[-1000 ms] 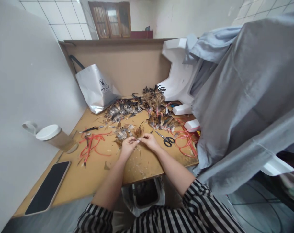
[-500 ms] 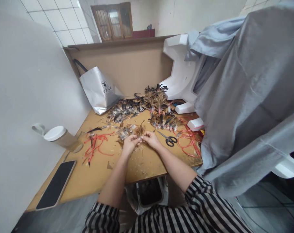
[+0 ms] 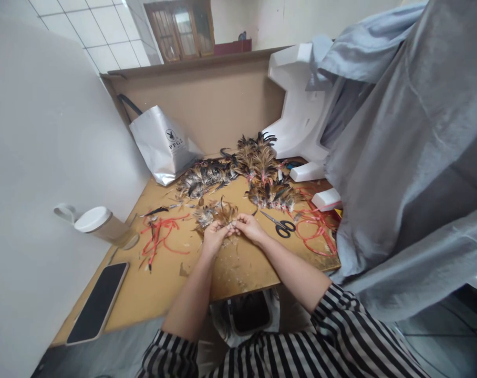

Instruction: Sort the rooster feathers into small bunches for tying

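My left hand (image 3: 215, 235) and my right hand (image 3: 249, 228) meet over the front middle of the table, fingertips pinched together on a small bunch of brown feathers (image 3: 226, 211). The feather tips fan upward and away from my fingers; the quill ends are hidden in the grip. Just behind my left hand lies a loose grey-and-brown feather pile (image 3: 203, 214). To the right of my right hand rest black-handled scissors (image 3: 282, 228), blades pointing away to the left. Beyond them sits a row of tied brown feather bunches (image 3: 276, 194).
Red ties lie in a tangle (image 3: 159, 236) at left and a coil (image 3: 315, 231) at right. A phone (image 3: 97, 303) and a lidded cup (image 3: 104, 226) stand along the left side. Farther back are dark feathers (image 3: 205, 177), a silver bag (image 3: 163, 149) and a white foam piece (image 3: 297, 105). Grey cloth (image 3: 412, 157) hangs at right.
The view has shifted slightly, so everything sits a little differently in the picture. Both hands stay together on the brown feathers, with only small finger movement.
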The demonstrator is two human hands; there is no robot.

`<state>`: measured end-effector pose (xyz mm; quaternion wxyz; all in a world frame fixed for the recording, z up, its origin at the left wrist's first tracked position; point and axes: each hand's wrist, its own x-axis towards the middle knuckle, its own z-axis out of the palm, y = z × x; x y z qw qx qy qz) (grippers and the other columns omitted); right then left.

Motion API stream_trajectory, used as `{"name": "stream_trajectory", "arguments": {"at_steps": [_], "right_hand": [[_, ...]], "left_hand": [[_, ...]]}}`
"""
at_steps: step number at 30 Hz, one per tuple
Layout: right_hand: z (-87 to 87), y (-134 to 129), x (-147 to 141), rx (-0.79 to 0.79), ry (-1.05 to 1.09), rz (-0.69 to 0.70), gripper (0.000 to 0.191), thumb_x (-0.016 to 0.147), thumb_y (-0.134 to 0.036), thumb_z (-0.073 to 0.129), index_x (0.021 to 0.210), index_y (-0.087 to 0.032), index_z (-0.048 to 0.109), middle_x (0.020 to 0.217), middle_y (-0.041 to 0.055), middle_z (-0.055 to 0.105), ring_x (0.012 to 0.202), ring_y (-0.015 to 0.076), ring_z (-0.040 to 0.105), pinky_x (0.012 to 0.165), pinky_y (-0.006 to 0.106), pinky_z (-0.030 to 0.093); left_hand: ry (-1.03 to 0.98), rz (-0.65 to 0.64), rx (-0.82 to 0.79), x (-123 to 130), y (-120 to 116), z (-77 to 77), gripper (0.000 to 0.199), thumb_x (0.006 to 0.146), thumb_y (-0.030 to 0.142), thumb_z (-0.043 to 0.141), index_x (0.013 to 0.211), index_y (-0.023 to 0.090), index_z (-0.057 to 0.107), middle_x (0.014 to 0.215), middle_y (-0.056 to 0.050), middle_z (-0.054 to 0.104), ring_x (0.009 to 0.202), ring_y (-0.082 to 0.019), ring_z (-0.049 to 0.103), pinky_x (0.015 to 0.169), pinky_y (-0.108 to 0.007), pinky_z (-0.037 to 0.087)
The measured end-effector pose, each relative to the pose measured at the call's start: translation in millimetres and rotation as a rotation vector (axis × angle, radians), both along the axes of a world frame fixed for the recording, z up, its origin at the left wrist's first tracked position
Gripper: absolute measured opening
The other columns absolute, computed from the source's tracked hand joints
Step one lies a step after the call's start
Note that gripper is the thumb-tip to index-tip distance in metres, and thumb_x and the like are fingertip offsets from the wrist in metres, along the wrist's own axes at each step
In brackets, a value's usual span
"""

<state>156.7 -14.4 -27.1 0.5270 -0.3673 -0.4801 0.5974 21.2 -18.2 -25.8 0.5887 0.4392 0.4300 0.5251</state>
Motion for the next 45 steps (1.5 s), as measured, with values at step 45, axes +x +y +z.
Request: {"name": "stream_trajectory", "arguments": {"at_steps": [45], "right_hand": [[-3.0, -0.4, 1.5, -0.143, 0.264, 0.101, 0.028, 0.056, -0.032, 0.075, 0.065, -0.014, 0.055, 0.051, -0.0034, 0.056, 0.044, 0.0049, 0.046, 0.047, 0.018, 0.034]], "left_hand": [[-0.031, -0.191, -0.001, -6.1, -3.0, -7.3, 0.024, 0.06, 0.029, 0.071, 0.075, 0.012, 0.064, 0.061, -0.001, 0.061, 0.048, -0.005, 0.049, 0.047, -0.017, 0.036]]}}
